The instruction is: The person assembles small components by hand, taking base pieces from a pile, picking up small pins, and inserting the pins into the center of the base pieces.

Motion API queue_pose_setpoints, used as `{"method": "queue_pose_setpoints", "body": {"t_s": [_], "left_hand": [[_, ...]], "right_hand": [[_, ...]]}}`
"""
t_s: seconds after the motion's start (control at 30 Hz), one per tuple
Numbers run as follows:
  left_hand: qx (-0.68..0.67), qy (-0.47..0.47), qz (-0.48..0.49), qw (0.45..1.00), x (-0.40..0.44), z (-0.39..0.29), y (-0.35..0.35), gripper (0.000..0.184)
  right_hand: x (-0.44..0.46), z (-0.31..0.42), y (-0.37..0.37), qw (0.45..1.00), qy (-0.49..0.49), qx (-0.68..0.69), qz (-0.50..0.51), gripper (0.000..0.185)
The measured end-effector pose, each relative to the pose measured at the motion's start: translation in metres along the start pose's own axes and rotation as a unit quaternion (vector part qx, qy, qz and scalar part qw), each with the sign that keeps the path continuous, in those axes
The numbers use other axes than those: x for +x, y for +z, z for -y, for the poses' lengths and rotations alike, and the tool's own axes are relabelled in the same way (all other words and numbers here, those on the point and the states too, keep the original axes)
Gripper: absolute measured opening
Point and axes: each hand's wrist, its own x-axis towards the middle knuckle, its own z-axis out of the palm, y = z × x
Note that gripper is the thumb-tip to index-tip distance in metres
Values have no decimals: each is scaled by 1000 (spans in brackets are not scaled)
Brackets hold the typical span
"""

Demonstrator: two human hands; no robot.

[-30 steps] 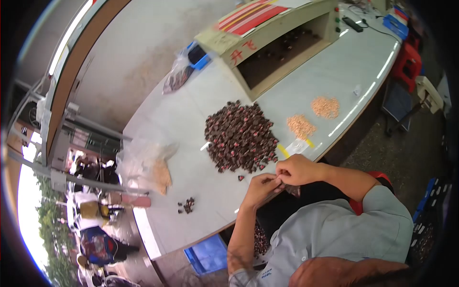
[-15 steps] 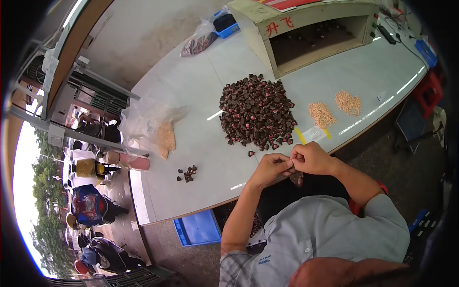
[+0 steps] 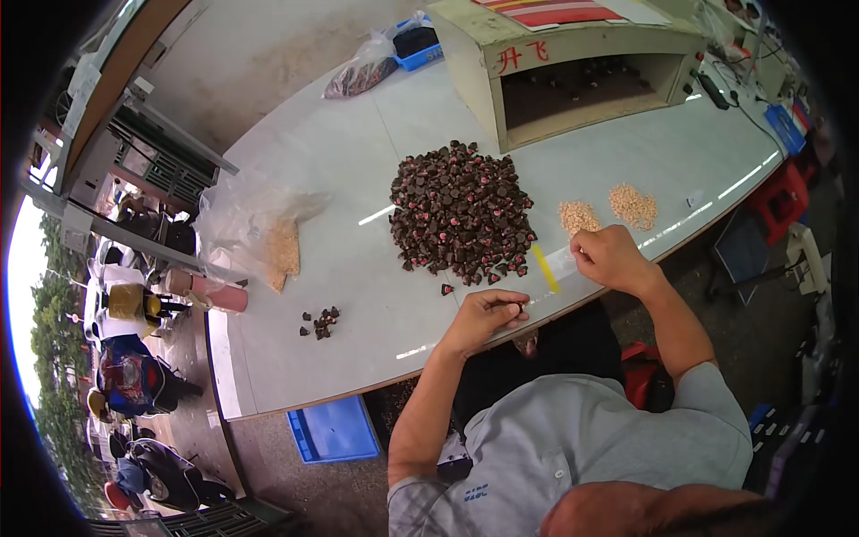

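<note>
A small dark piece [image 3: 520, 307] sits pinched between thumb and fingers of the left hand [image 3: 488, 319], over the table's [image 3: 358, 331] near edge, just below the big heap of dark pink-flecked pieces [image 3: 461, 215]. From where I stand, the right hand [image 3: 615, 259] has its fingers drawn narrow at the nearer pale pile [image 3: 578, 217], though I can't tell whether they grip anything.

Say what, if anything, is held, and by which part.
Left hand pinches a small dark piece, which part unclear. Right hand is at a pale pile; its hold cannot be told.
</note>
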Motion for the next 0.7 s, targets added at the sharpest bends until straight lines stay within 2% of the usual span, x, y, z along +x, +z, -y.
{"method": "queue_pose_setpoints", "body": {"t_s": [0.13, 0.53, 0.7], "left_hand": [[-8, -2, -7, 1000, -1, -3, 3, 25], [-11, -6, -5, 1000, -2, -3, 0, 27], [-20, 6, 6, 1000, -1, 1, -6, 28]], "right_hand": [[0, -5, 1, 997, -21, -67, 25, 6], [-1, -6, 10, 992, -40, -109, 41, 8], [0, 6, 6, 998, -42, -30, -25, 10]]}}
